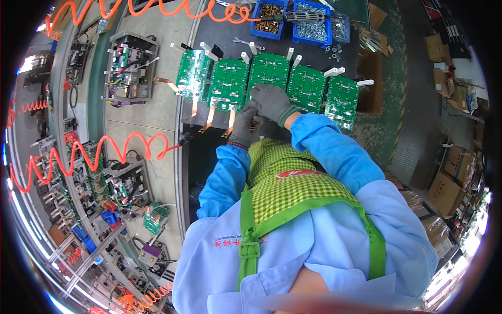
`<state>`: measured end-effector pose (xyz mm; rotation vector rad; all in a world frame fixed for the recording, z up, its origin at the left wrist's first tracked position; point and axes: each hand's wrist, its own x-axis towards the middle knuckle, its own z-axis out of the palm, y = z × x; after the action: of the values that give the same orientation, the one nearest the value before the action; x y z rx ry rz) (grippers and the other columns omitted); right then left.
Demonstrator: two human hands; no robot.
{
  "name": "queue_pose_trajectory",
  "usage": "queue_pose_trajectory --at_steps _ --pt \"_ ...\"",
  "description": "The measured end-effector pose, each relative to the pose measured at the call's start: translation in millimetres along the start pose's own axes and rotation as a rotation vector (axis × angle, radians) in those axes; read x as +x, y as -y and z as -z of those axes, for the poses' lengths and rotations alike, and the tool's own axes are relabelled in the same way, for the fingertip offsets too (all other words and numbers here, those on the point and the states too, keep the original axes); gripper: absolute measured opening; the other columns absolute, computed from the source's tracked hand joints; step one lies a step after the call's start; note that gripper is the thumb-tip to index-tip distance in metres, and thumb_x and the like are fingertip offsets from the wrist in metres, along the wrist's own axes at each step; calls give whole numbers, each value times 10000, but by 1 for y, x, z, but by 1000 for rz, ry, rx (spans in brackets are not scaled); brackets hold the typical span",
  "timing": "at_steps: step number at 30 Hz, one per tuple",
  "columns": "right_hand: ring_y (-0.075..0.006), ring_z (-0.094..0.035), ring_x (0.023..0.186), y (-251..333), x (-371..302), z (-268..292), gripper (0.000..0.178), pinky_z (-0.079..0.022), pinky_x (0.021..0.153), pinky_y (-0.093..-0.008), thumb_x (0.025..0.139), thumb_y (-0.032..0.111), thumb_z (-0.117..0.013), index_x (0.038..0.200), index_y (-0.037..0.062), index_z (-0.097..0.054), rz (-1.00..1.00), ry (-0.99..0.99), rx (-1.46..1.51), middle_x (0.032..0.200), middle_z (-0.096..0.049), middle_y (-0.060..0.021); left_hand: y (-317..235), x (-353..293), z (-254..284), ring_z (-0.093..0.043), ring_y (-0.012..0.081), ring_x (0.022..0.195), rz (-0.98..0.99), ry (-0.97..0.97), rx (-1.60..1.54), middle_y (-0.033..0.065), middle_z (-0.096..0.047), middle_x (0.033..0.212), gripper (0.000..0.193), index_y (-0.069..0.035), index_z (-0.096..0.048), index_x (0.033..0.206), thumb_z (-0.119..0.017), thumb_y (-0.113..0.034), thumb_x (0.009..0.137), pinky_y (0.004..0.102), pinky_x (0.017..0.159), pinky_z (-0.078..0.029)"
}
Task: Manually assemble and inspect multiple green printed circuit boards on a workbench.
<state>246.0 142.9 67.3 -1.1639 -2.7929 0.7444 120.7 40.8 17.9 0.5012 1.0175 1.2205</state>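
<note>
Several green circuit boards (306,88) lie in a row on a dark bench mat (230,36), each with white brackets on top and copper strips below. My left hand (244,127), in a grey glove, pinches a small copper part at the lower edge of the middle board (267,69). My right hand (272,101), also gloved in grey, rests curled on that same board's lower edge, touching the left hand. Whether the right hand grips anything is hidden. Blue sleeves and a green checked apron (293,183) fill the foreground.
Blue bins of screws and nuts (311,23) stand at the bench's far edge, with a wrench (249,42) beside them. Orange coiled air hoses (104,149) run across the left. Open metal units (128,65) sit on the conveyor lane. Cardboard boxes (447,191) line the floor at right.
</note>
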Motion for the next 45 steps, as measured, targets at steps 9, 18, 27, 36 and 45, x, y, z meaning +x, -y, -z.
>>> queue_pose_trajectory --at_steps 9,18,27,36,45 --pt "-293 -620 888 10 4 0 287 -504 734 -416 846 331 -540 1065 147 -564 -25 -118 17 1010 -572 -100 -6 -5 -8 -500 26 680 -272 34 470 -11 -543 885 120 -44 -581 947 -470 -46 903 158 542 -400" --pt "-265 -589 921 -11 -5 -10 210 -493 777 -378 831 266 -567 979 126 -616 147 -193 72 972 -585 -73 -7 1 -14 -549 66 699 280 -193 -607 13 -584 863 108 -73 -574 978 -540 -47 879 171 527 -437" --pt "-276 -598 907 -16 -4 -3 172 -505 763 -385 817 197 -562 942 117 -650 277 -245 207 958 -592 -78 -3 5 -7 -547 91 727 301 -180 -681 19 -572 858 78 -54 -578 969 -574 -83 896 147 511 -416" --pt "-284 -614 846 -5 -6 -8 149 -511 732 -389 814 221 -582 900 118 -648 121 -292 193 954 -607 -79 -8 1 -12 -537 74 717 246 -132 -605 28 -559 826 90 -51 -573 990 -558 -85 909 139 514 -400" --pt "-301 -606 886 -9 -4 2 186 -502 769 -381 833 209 -595 973 99 -650 241 -178 230 987 -609 -106 -5 1 -8 -533 75 746 242 -56 -700 46 -555 900 120 -30 -533 1034 -511 -86 930 143 526 -419"
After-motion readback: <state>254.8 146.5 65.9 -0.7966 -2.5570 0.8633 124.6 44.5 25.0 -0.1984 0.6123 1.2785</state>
